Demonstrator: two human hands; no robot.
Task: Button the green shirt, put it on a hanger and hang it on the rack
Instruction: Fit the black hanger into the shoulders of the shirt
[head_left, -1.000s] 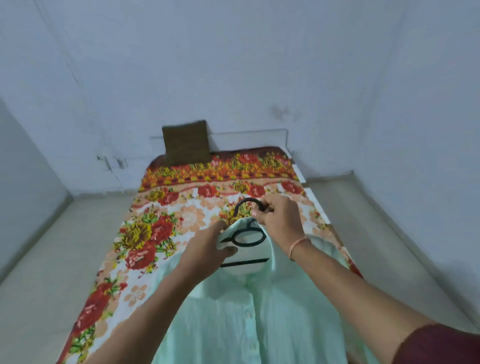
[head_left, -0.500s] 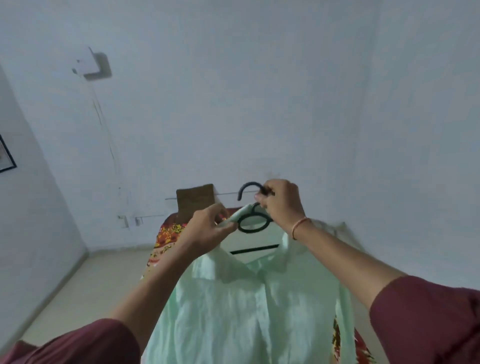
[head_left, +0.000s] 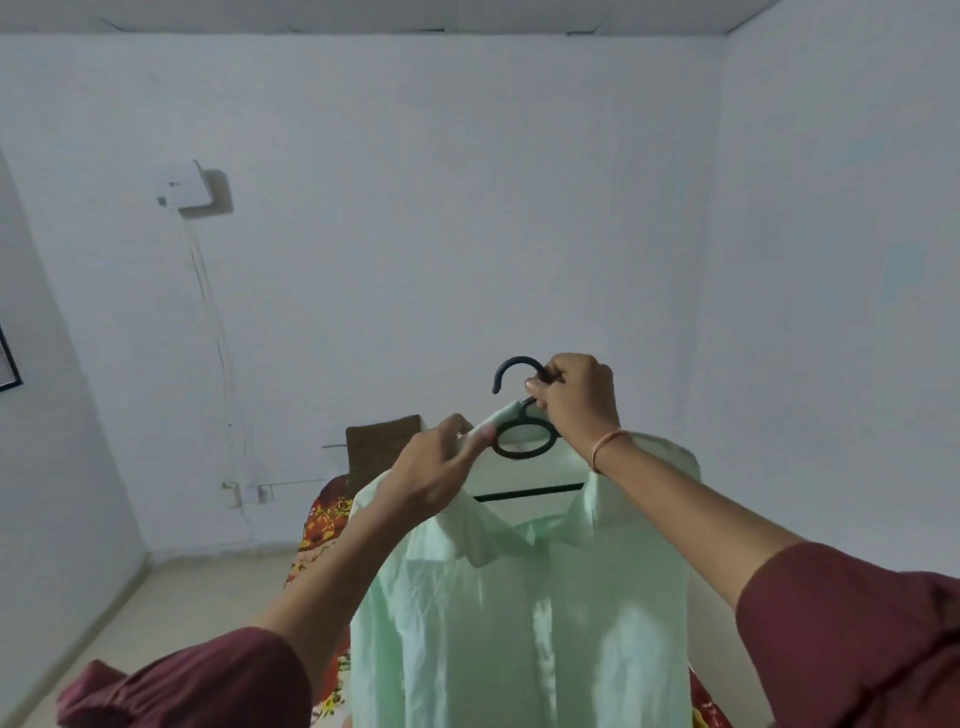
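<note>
Change since earlier frame: shirt (head_left: 524, 613) and hanger (head_left: 522, 441) lifted clear of the bed (head_left: 322, 519), now held up in front of the wall.
Shirt: pale green, on hanger, hanging free. Judged light, soft, limp; likely to slide off the hanger's shoulders if tilted.
Right hand (head_left: 576, 400): closed on the hook's stem, the best hold.
Left hand (head_left: 434, 467): pinching the collar.
Rack: not in view.

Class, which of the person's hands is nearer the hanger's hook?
Right. The right hand grips the hanger just beside its hook; the left hand pinches the shirt collar lower left.
</note>
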